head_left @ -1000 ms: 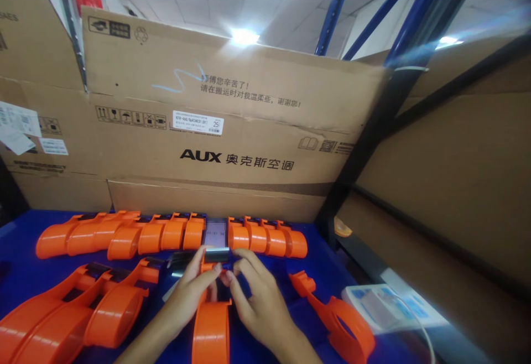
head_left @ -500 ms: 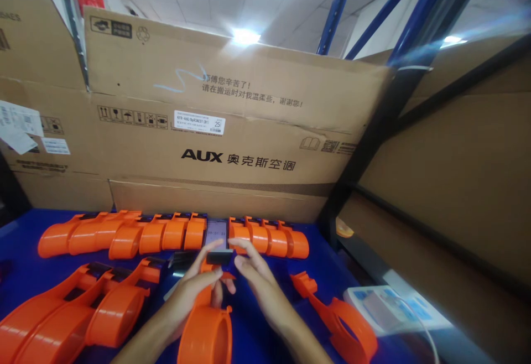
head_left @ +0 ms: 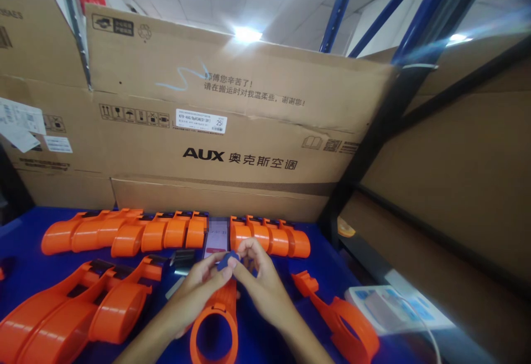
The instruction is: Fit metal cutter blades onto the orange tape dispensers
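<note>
In front of me an orange tape dispenser (head_left: 226, 297) is held with its round hoop toward me and its upper end away. My left hand (head_left: 197, 284) is closed around the upper part from the left. My right hand (head_left: 261, 278) pinches a dark blue piece (head_left: 225, 261) at the top, thumb pressed on it. The left thumb meets the same piece from the other side. Fingers cover most of the joint between the blue piece and the orange body.
Similar orange dispensers (head_left: 126, 240) line the back of the blue surface, with a phone (head_left: 216, 237) among them. Several more (head_left: 118, 314) lie at left. One orange piece (head_left: 352, 325) lies at right, beside a white box (head_left: 373, 308) with a cable. Cardboard (head_left: 249, 131) stands behind.
The dispenser has turned so its hoop opening faces me. A dark flat part at its top has tilted out of sight, and both hands have closed in on the blue piece.
</note>
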Demonstrator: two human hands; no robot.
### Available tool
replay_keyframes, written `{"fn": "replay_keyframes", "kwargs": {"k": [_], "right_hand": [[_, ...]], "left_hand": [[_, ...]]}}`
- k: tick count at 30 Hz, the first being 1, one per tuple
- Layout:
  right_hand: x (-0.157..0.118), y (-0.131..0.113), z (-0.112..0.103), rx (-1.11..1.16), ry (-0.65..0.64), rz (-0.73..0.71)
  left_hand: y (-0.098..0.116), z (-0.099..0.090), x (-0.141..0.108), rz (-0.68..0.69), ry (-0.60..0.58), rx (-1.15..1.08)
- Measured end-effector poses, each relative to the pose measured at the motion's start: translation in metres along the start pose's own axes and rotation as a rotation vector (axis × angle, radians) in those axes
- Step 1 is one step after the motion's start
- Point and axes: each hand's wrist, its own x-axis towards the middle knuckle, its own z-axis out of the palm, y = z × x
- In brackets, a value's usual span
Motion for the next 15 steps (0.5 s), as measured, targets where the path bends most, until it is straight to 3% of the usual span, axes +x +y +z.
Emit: {"fn": "replay_keyframes", "kwargs": {"k": [5, 9, 12, 15], "right_hand": [[-0.001, -0.004, -0.001, -0.08, -0.057, -0.026], [-0.002, -0.012, -0.02, -0.213, -0.111, -0.024], [-0.006, -0.017, -0.046, -0.543, -0.138, -0.062], [-0.014, -0.021, -0.071, -0.915, -0.256, -0.033]], "left_hand": [[0.001, -0.001, 0.001, 0.002, 0.008, 0.0], [0.003, -0.008, 0.003, -0.099, 0.102, -0.09], [0.006, -0.016, 0.007, -0.143, 0.149, -0.251], [0.009, -0.02, 0.009, -0.139, 0.146, -0.364]]}}
